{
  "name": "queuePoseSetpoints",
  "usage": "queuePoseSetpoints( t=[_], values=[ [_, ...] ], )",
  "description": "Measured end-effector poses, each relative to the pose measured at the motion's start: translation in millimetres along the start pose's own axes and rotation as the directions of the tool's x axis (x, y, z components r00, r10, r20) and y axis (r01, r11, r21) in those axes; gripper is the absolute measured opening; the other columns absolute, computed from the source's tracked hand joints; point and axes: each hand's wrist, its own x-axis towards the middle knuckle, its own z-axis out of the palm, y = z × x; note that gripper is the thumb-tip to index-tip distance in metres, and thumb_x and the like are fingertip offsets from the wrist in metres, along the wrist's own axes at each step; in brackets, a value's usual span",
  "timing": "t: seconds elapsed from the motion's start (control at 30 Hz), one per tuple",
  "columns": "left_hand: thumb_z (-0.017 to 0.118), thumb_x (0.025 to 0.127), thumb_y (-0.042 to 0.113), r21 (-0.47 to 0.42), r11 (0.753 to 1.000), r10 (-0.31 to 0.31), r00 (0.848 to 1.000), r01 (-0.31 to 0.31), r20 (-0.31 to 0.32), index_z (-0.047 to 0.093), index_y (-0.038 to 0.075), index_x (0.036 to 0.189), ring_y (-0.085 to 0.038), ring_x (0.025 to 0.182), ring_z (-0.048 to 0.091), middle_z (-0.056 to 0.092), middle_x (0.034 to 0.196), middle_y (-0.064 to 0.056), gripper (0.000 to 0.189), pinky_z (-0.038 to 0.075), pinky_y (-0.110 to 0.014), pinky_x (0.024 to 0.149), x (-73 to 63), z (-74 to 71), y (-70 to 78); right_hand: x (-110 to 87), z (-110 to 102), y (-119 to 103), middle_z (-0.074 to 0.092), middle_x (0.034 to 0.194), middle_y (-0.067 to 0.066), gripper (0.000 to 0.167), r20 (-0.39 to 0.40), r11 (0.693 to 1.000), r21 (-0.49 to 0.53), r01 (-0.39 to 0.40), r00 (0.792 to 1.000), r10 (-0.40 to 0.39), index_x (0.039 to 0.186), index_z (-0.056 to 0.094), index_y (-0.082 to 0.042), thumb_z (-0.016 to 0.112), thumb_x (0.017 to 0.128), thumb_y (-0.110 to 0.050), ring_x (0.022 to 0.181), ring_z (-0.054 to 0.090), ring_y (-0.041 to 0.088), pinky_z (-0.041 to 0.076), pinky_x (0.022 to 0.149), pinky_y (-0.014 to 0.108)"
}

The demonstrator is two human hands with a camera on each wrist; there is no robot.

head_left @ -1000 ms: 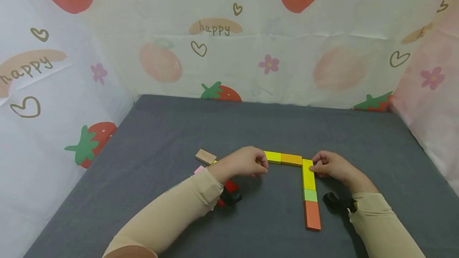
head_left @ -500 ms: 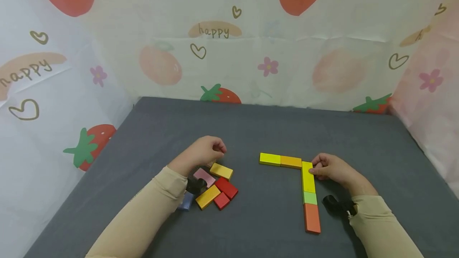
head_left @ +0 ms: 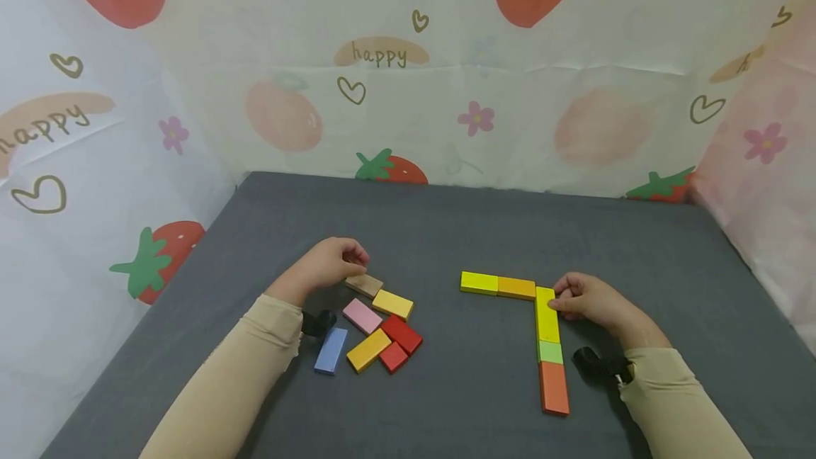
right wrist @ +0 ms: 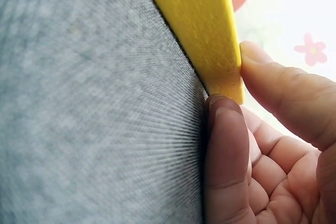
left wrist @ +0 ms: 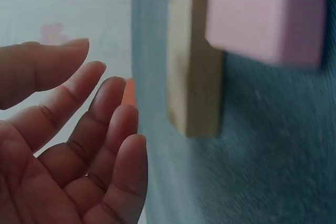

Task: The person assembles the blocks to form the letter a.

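Observation:
My left hand [head_left: 328, 261] hovers at the plain wooden block [head_left: 365, 285], the farthest of a loose group on the left. In the left wrist view its fingers are loosely bent with nothing between them, apart from the wooden block. My right hand [head_left: 589, 301] pinches the far right corner of a long yellow block [head_left: 546, 321]; the right wrist view shows the thumb on its top and a fingertip at its side. That block joins a light green block [head_left: 550, 352] and an orange-red block [head_left: 554, 388] in a line toward me.
An orange block [head_left: 516, 288] and a yellow-green block [head_left: 479, 282] extend left from the line's far end. By my left hand lie a pink block [head_left: 362, 315], a blue block [head_left: 331, 350], a red block [head_left: 402, 333] and several others on the dark grey cloth [head_left: 459, 388].
My left hand has moved left, away from the end of the block row and over to the wooden block, uncovering the loose group. The right hand stays at the long yellow block.

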Motion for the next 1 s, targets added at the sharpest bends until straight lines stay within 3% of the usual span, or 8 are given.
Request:
queuePoseSetpoints(
  t=[0.17,0.27,0.47,0.67,1.0],
  values=[
    [0.067,0.09,0.013,0.011,0.999,-0.036,0.999,0.036,0.013,0.067,0.006,0.11,-0.021,0.088,0.056,0.063,0.094,-0.008,0.021,0.048,-0.031,0.076,5.1,1.9,-7.9,0.3,1,0,0.061,0.08,-0.001,0.031,-0.006,1.0,-0.001,-0.004,1.0,0.004,0.108,0.053,0.002,0.068,0.092,-0.019,0.079,0.056,0.014,0.051,0.073,0.027],
    [0.069,0.089,0.014,0.01,0.998,-0.062,0.997,0.061,0.056,0.069,0.008,0.112,-0.02,0.085,0.054,0.059,0.087,-0.006,0.024,0.044,-0.03,0.073,9.1,4.0,-12.8,0.6,1,0,0.06,0.079,-0.001,0.031,-0.005,1.0,0.002,-0.007,1.0,0.007,0.108,0.053,0.002,0.068,0.091,-0.02,0.078,0.056,0.014,0.052,0.072,0.027],
    [0.072,0.087,0.017,0.059,0.996,-0.077,0.987,0.069,0.143,0.072,0.012,0.111,-0.02,0.088,0.055,0.067,0.103,-0.007,0.025,0.048,-0.033,0.08,15.3,6.6,-19.7,1.1,1,0,0.06,0.079,-0.001,0.03,0.0,1.0,0.006,-0.003,1.0,0.003,0.108,0.053,0.002,0.067,0.092,-0.019,0.079,0.056,0.014,0.051,0.073,0.027],
    [0.072,0.086,0.015,0.055,0.994,-0.099,0.983,0.091,0.153,0.074,0.014,0.107,-0.022,0.091,0.054,0.066,0.105,-0.008,0.02,0.047,-0.034,0.081,18.9,5.5,-21.3,1.3,0,-1,0.06,0.079,-0.001,0.03,0.002,1.0,0.002,0.001,1.0,-0.001,0.108,0.053,0.002,0.068,0.092,-0.02,0.078,0.056,0.014,0.051,0.073,0.027],
    [0.072,0.086,0.013,0.059,0.995,-0.085,0.98,0.076,0.179,0.07,0.015,0.099,-0.022,0.091,0.053,0.065,0.101,-0.006,0.013,0.045,-0.033,0.079,20.9,5.9,-22.7,-0.2,0,-2,0.059,0.079,-0.001,0.031,-0.002,1.0,-0.012,-0.021,1.0,0.021,0.108,0.054,0.001,0.068,0.091,-0.021,0.078,0.056,0.014,0.051,0.072,0.027]
  ],
)
